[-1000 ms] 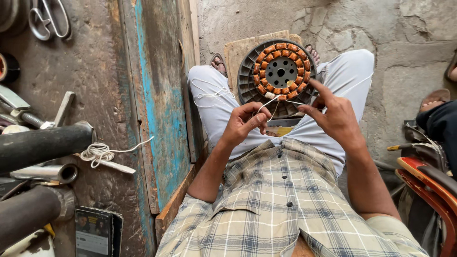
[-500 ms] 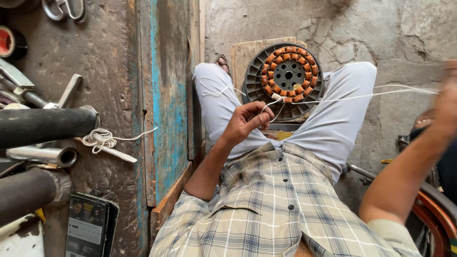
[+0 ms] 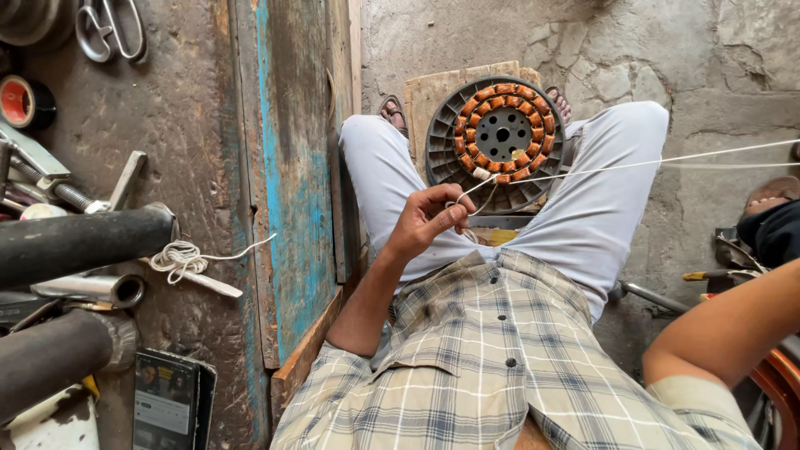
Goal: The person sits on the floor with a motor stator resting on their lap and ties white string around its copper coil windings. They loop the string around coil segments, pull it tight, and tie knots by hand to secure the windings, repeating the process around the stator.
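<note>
Pinching white string (image 3: 583, 172), left hand (image 3: 425, 221); stator (image 3: 500, 137) above cracked concrete floor (image 3: 708, 58)

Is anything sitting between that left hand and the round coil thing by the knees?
Nothing visible does. The left hand pinches the white string just in front of the coil ring, with only open air and the string itself between them.

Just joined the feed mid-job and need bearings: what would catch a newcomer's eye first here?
The round stator with its ring of copper-orange coils, propped between the person's knees at top centre. The left hand just below it pinches a white string, which runs taut from the coils off the right edge; the right hand is out of view. At left, a small string bundle lies beside black tubes.
</note>
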